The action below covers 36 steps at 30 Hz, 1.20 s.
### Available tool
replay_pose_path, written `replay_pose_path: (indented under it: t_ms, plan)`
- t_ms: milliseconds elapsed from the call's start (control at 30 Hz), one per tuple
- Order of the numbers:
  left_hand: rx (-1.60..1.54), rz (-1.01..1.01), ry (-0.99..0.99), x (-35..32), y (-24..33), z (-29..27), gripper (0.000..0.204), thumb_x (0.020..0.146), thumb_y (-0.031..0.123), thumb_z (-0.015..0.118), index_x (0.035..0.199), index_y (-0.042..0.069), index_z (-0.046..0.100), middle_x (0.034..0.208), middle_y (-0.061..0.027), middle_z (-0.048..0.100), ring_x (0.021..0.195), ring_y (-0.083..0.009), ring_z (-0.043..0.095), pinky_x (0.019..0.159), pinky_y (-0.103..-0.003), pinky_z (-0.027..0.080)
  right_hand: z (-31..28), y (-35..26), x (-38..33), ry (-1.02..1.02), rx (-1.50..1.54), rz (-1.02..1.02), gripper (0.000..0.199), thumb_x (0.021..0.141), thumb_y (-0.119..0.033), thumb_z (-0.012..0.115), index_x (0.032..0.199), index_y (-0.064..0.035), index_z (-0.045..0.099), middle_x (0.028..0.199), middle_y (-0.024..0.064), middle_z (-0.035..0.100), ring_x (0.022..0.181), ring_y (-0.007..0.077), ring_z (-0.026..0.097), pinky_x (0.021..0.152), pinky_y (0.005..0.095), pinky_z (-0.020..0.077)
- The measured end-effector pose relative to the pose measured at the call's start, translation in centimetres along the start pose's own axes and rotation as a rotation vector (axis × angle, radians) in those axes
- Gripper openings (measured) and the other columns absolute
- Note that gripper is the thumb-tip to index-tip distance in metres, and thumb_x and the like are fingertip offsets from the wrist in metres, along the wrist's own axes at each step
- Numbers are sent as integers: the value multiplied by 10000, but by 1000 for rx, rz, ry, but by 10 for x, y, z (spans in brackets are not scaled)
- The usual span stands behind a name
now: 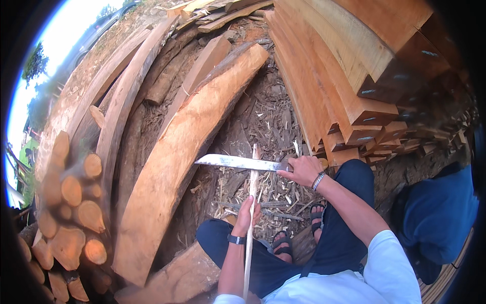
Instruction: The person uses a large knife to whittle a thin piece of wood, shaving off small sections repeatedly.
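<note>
My left hand (246,217) is closed round a thin, pale wooden stick (254,185), which runs from near my body up past the blade. My right hand (304,171) grips the handle of a machete (238,162). Its long metal blade points left and lies across the upper part of the stick, a little below the stick's top end. The handle is mostly hidden by my fingers. Wood chips and shavings (276,131) lie on the ground beneath and around the stick.
A large slab of timber (187,137) slants along my left, with cut logs (71,243) piled beyond it. Stacked sawn beams (344,101) rise at the right. Another person in blue (438,207) is close by at the right. My sandalled feet (283,245) are below.
</note>
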<state>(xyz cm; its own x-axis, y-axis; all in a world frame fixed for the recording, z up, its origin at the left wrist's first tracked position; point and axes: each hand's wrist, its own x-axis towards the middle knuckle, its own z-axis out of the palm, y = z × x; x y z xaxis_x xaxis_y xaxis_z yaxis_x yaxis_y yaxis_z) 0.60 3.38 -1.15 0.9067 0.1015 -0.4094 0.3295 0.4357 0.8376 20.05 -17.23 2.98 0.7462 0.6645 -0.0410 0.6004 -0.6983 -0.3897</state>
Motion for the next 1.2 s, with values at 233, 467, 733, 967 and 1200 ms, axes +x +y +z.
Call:
replay_pose_path:
  t_ms: [233, 467, 733, 967, 1200]
  plan:
    - [-7, 13, -42, 0, -2, 0, 365, 1066, 406, 371, 852, 114, 416, 547, -11, 364, 347, -99, 313, 316, -244, 249, 7, 3, 3, 140, 68, 42, 668, 871, -714, 508, 878, -73, 697, 691, 185, 674, 678, 352, 690, 628, 476, 539]
    - [49, 19, -61, -3, -8, 2, 376, 1061, 421, 377, 840, 119, 416, 545, -10, 364, 351, -97, 311, 323, -237, 251, 1, 6, 12, 179, 118, 202, 706, 876, -723, 487, 882, -52, 709, 767, 203, 700, 753, 357, 705, 680, 488, 547]
    - [-88, 37, -60, -1, 10, 2, 415, 1062, 461, 342, 828, 128, 425, 537, 8, 344, 347, -93, 330, 326, -239, 265, 1, -5, -7, 69, 231, 106, 734, 880, -728, 484, 820, -27, 691, 717, 222, 676, 732, 387, 688, 688, 499, 536]
    - [-202, 3, -58, 0, 9, -9, 432, 1052, 518, 321, 891, 132, 427, 550, 17, 339, 337, -84, 320, 301, -230, 264, 2, -19, -15, -123, 89, -166, 708, 881, -732, 474, 832, -63, 700, 693, 202, 679, 716, 379, 696, 694, 495, 548]
    - [-214, -30, -82, 5, 8, -7, 417, 1053, 512, 318, 892, 141, 422, 548, 13, 341, 326, -94, 312, 285, -236, 258, 9, -18, -11, -31, 89, -102, 701, 879, -719, 490, 829, -54, 706, 677, 204, 672, 666, 372, 688, 654, 494, 547]
